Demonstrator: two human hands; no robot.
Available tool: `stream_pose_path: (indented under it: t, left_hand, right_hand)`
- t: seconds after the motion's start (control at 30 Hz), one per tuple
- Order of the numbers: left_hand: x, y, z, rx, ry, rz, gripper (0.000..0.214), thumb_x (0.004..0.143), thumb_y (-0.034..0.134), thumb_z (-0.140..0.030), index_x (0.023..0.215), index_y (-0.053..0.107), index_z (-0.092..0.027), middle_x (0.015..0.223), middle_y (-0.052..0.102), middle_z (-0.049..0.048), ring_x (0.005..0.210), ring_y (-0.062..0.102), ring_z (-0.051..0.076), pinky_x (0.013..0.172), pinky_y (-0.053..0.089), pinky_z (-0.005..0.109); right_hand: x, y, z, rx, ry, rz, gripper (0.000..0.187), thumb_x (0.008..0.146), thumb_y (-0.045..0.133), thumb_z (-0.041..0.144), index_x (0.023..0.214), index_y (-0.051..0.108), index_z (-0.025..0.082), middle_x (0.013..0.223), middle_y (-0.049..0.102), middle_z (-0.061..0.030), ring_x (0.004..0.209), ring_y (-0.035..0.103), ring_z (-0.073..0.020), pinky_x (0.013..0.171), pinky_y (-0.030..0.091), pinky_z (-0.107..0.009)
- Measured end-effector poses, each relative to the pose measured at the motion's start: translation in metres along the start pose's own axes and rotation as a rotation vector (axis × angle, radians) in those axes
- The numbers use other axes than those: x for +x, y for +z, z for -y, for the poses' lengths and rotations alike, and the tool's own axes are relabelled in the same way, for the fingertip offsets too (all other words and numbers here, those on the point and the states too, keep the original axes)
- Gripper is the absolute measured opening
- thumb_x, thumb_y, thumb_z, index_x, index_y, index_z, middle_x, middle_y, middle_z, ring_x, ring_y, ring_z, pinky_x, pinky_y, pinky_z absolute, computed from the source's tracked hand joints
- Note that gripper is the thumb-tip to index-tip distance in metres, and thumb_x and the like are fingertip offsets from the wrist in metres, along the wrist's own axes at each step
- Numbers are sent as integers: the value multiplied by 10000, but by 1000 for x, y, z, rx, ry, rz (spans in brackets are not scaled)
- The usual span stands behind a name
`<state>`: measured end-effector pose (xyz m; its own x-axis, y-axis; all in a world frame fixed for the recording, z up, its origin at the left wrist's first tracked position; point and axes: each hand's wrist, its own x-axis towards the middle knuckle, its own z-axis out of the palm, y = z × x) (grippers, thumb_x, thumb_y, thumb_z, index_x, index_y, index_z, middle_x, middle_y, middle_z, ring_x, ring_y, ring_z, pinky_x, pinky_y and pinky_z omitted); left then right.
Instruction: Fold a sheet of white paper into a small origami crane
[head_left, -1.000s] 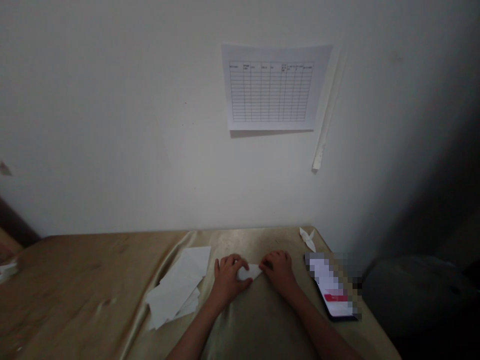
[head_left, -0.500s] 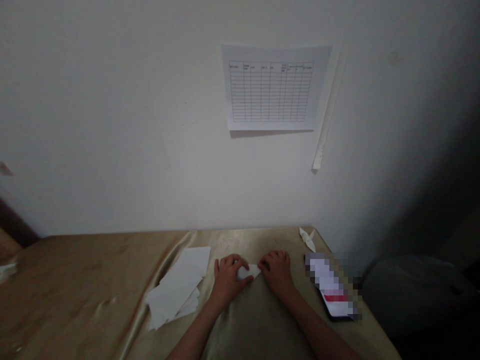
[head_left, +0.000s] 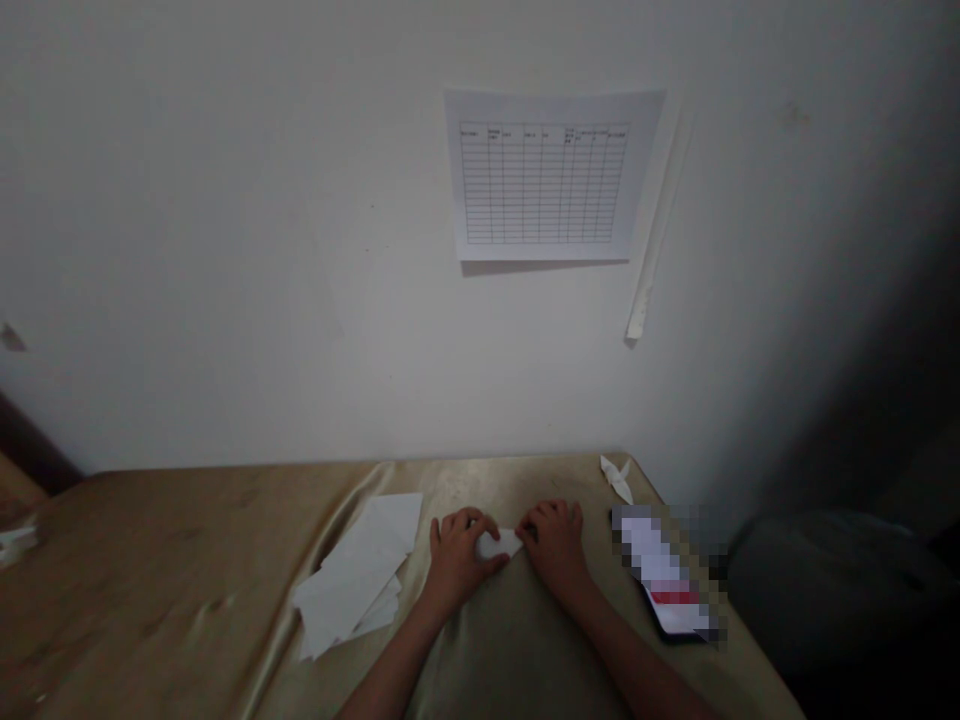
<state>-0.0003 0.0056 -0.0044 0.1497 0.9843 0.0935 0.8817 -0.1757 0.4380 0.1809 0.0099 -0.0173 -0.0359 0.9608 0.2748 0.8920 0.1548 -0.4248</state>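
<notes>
A small folded piece of white paper (head_left: 499, 544) lies on the tan tablecloth (head_left: 187, 560) between my two hands. My left hand (head_left: 456, 560) has its fingers curled over the paper's left end, pressing it down. My right hand (head_left: 555, 540) has its fingers bent onto the paper's right end. Much of the folded paper is hidden under the fingers.
A loose stack of white sheets (head_left: 360, 575) lies left of my hands. A phone (head_left: 667, 585) lies to the right near the table's edge. A small folded white paper figure (head_left: 616, 478) sits at the far right corner. A printed grid sheet (head_left: 544, 180) hangs on the wall.
My hands have shifted very slightly on the folded paper, my right hand a touch further from me. Nothing else has moved.
</notes>
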Motion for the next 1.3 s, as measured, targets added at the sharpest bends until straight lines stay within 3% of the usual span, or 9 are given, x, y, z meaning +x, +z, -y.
stream_pose_path:
  t: [0.27, 0.53, 1.0, 1.3]
  left_hand:
    - [-1, -1, -2, -1, -2, 7, 326, 682, 808, -415, 988, 715, -350, 1262, 618, 0, 1288, 475, 301, 1179, 124, 603]
    - [-1, 3, -1, 0, 15, -48, 236, 757, 745, -389, 989, 718, -355, 1225, 626, -4, 1241, 498, 285, 1173, 140, 601]
    - [1, 0, -4, 26, -8, -5, 263, 733, 767, -415, 982, 717, -344, 1246, 611, 9, 1275, 474, 305, 1168, 142, 623]
    - [0, 4, -3, 50, 14, -25, 296, 711, 786, -425, 985, 707, -343, 1244, 603, 14, 1274, 470, 314, 1160, 134, 652]
  right_hand:
    - [-1, 0, -1, 22, 5, -11, 101, 909, 633, 267, 863, 722, 262, 1040, 723, -24, 1148, 524, -271, 1139, 125, -565]
    - [-1, 0, -1, 20, 6, -3, 107, 912, 626, 253, 858, 717, 262, 1045, 724, -21, 1154, 529, -260, 1147, 111, -562]
    - [-1, -5, 2, -19, 4, 25, 84, 894, 647, 289, 879, 727, 267, 1060, 726, -32, 1149, 524, -264, 1129, 128, -544]
    - [-2, -2, 1, 6, 2, 4, 89, 905, 635, 282, 873, 718, 269, 1056, 724, -12, 1173, 521, -261, 1147, 65, -574]
